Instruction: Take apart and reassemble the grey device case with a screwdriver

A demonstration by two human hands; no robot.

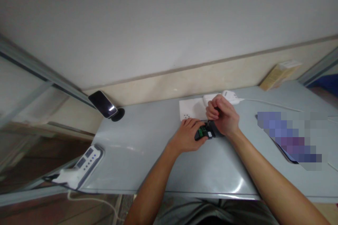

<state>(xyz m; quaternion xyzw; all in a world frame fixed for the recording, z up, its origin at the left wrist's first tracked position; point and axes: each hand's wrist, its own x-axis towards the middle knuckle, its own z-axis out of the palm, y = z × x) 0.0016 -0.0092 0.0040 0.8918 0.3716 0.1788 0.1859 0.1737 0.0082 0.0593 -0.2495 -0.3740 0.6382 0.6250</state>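
My left hand grips a small black device, its casing opened to show a green circuit board, on the grey tabletop. Thumb and fingers hold the device from its left side. Over its right end is my right hand, fingers curled closed. Something dark shows inside that fist, and a thin tip seems to reach down to the board; what it is I cannot make out. Just behind the device lies a white sheet with several small dark bits on its near corner.
A white power strip with a cable lies behind my right hand. A tablet-like device, its screen blurred out, is at right. A yellowish box leans at the back wall. On the left are a dark-screened device on a stand and a white socket unit.
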